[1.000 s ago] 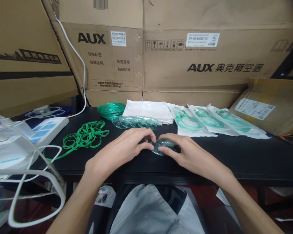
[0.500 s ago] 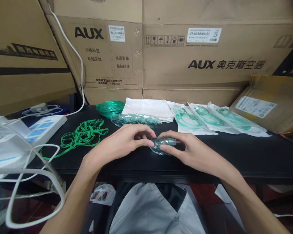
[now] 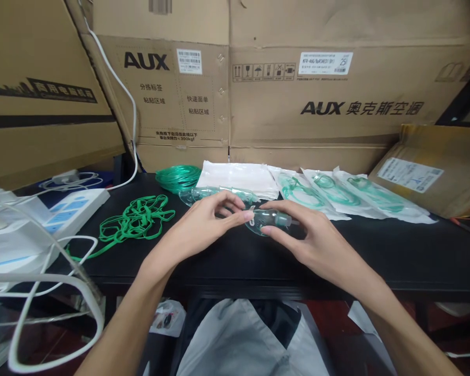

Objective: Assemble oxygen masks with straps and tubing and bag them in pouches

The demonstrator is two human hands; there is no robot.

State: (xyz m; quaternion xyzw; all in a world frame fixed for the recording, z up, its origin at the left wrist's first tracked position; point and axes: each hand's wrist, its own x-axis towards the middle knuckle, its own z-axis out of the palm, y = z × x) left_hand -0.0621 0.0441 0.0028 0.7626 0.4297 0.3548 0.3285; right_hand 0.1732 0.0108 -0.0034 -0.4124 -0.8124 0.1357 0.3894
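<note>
A clear greenish oxygen mask (image 3: 273, 217) is held between my two hands above the black table. My right hand (image 3: 303, 224) grips it with the thumb on the near side and the fingers over the far side. Its connector points right. At the mask's left end, my left hand (image 3: 223, 211) pinches thumb and forefinger on the edge, where a small pale strip shows. More clear masks (image 3: 203, 193) lie in a nested row just behind my left hand. The left fingers partly cover that row.
Green elastic cord (image 3: 137, 219) lies tangled at left, with coiled green tubing (image 3: 178, 178) behind it. White pouches (image 3: 238, 175) and packs with green tubing (image 3: 332, 189) line the back. A power strip (image 3: 78, 206) with white cables is at far left; cardboard boxes (image 3: 337, 125) stand behind.
Both hands have raised the mask slightly and shifted it a little to the right. The left thumb has straightened along the mask's edge, and the pale strip shows more clearly.
</note>
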